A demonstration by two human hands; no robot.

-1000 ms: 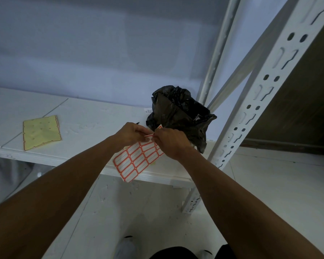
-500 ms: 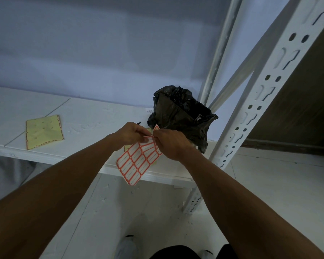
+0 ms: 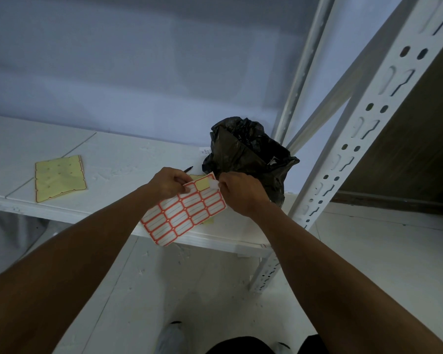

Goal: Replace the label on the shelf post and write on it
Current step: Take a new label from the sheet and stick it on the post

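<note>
Risk lay in the peel: the right hand [image 3: 243,195] pinched a label [image 3: 213,184] at the corner of the sheet [image 3: 184,215], which the left hand [image 3: 168,183] gripped, near the post [image 3: 353,159]. A skewed pull could tear it.

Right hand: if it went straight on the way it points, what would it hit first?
Probably the top of the label sheet, right beside the peeled label the right hand pinches; the left hand gripping that sheet lies just beyond. Depth is unclear.
</note>
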